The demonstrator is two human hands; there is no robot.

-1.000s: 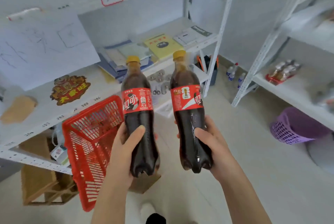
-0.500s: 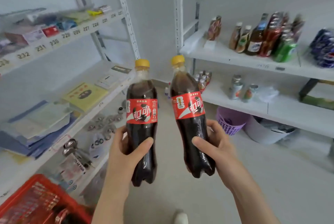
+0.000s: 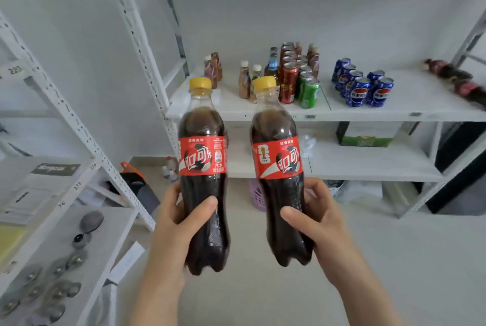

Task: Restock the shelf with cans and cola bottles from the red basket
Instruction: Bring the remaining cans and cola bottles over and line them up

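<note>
While cans [image 3: 364, 86] already stand at one o'clock, I grip a bottle [image 3: 203, 183] in the left hand [image 3: 175, 231], another [image 3: 282, 181] in the right hand [image 3: 319, 223], neither shelved.

Left hand [image 3: 176, 223] and right hand [image 3: 319, 220] raised forward, fingers curled, each grip closed, thumbs frontward

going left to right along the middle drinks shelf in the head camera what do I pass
Brown bottles at the left end → red cans → green cans → blue cola cans → cola bottles lying on their sides at the right end.
</note>
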